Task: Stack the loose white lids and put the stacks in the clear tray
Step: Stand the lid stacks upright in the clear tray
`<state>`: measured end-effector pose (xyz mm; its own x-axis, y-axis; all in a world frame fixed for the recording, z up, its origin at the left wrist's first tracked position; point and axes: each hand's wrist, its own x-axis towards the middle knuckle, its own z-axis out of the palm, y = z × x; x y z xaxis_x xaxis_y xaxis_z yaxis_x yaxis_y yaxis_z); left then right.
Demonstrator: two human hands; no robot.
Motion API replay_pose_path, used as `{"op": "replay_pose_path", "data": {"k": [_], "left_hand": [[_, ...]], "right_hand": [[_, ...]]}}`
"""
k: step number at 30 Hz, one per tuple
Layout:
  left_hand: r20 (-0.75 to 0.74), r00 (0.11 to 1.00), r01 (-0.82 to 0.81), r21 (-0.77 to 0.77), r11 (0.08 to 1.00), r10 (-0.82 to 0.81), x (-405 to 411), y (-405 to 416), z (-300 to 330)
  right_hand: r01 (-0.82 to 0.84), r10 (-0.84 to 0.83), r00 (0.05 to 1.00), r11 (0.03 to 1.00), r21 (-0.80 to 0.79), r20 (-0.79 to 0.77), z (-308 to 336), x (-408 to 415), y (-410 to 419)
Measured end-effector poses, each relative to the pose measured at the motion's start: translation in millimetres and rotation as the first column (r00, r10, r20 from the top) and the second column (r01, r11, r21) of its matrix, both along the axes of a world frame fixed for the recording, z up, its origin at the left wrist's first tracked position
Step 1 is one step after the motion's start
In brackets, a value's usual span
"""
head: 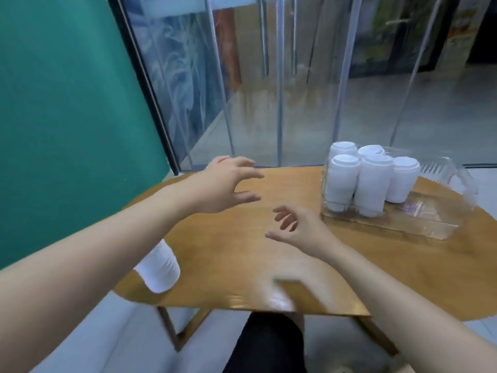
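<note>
Several tall stacks of white lids (369, 181) stand upright in the left part of the clear tray (430, 222) at the table's far right. One more stack of white lids (160, 270) lies near the table's front left edge, partly hidden under my left forearm. My left hand (226, 181) hovers over the far left of the table with fingers spread and holds nothing. My right hand (298, 230) hangs over the middle of the table, fingers apart and empty, just left of the tray.
The wooden table (242, 259) has a curved front edge and metal legs. A green wall stands at the left, glass panels behind the table. My dark-clothed knee (269, 343) shows below the front edge.
</note>
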<state>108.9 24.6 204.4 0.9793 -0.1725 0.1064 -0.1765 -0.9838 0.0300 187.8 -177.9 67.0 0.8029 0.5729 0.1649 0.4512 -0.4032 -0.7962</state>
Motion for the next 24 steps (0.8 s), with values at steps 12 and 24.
{"op": "replay_pose_path", "data": {"k": [12, 24], "left_hand": [[-0.036, 0.891, -0.447, -0.254, 0.858, 0.453, -113.7, 141.9, -59.4], [-0.124, 0.797, -0.566, -0.495, 0.659, 0.591, -147.7, 172.0, -110.2]], "right_hand": [[-0.26, 0.214, 0.933, 0.957, -0.13, -0.288, -75.4, -73.2, 143.4], [-0.306, 0.296, 0.952, 0.93, -0.202, -0.082, -104.2, -94.1, 241.1]]}}
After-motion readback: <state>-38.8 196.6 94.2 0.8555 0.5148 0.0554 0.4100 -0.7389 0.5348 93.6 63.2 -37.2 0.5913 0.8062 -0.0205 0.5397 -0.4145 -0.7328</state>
